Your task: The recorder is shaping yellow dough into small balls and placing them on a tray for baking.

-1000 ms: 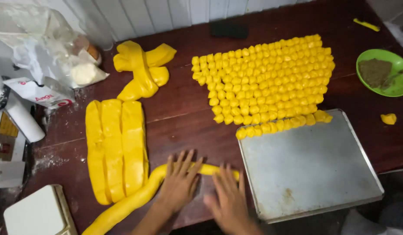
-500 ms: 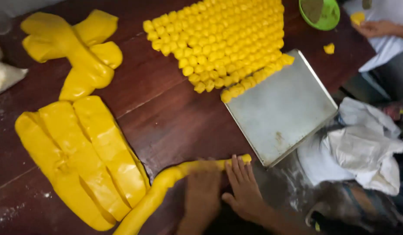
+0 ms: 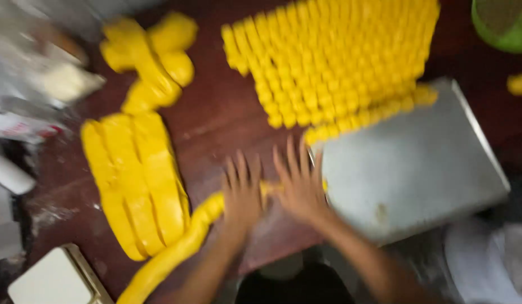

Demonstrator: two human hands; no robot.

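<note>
I had both hands flat and open, left hand (image 3: 242,194) and right hand (image 3: 300,186) pressing the yellow dough rope (image 3: 176,253) on the counter (image 3: 216,118) beside the metal tray (image 3: 418,163).

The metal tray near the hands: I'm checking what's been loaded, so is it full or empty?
Empty. The metal tray shows bare grey surface; the small yellow dough pieces sit on the wooden table along its upper edge, not clearly on it.

Two hands (image 3: 242,194), one dough rope (image 3: 176,253), one metal tray (image 3: 413,163).
</note>
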